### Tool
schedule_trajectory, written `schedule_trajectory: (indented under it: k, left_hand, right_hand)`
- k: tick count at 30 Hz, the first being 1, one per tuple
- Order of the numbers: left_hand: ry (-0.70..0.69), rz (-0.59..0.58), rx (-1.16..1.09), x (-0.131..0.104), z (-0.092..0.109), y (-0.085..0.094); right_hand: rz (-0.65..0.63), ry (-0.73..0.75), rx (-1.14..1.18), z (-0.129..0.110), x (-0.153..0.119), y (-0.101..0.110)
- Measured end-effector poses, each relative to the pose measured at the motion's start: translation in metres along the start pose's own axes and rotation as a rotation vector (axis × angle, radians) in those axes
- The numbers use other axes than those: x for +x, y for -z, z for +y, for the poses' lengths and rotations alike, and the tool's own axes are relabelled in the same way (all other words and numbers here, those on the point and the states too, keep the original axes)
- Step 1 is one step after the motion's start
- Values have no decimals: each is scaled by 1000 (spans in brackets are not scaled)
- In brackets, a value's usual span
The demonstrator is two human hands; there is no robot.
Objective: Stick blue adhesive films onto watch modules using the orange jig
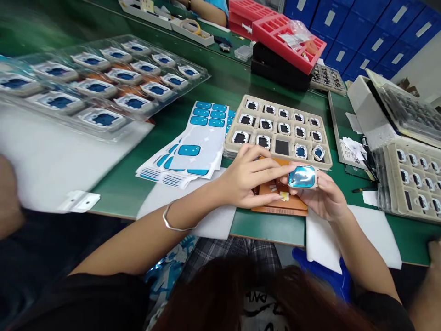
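A small white-framed part with a shiny blue film is held between the thumb and fingers of my right hand. My left hand reaches over from the left, fingers spread, with a fingertip at the part's left edge. Beneath both hands lies an orange block on the green table. Just behind them sits a beige tray of white-framed parts; one compartment in its front row shows only a dark base. Sheets of blue film stickers are stacked left of that tray.
A clear tray of larger parts occupies the left. Red trays on a black box stand behind. More beige trays are stacked at the right. White foam sheets lie along the front edge. Other people's arms show at both sides and behind.
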State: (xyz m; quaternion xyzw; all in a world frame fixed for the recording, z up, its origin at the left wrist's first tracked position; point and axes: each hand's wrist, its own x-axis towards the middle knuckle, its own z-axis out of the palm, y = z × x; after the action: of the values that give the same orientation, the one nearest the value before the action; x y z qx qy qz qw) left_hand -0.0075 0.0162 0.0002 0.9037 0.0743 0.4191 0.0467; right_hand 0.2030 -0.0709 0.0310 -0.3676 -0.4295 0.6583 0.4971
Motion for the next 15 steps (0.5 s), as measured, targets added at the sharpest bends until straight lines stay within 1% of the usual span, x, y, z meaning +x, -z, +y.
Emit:
schedule_trajectory:
  k: [3,7,11,15]
  left_hand:
    - [-15,13,-9,0,-1,0]
    - [-3,6,-19,0,0,0]
    - [-46,54,-15,0,0,0]
    - [2,75,11,0,1,1]
  right_hand:
    - [49,10,-22,1,0,-2]
    - [101,3,-20,0,2,-5]
    - [123,0,14,-2,3,-7]
    - [154,-21,6,-3,4,-7]
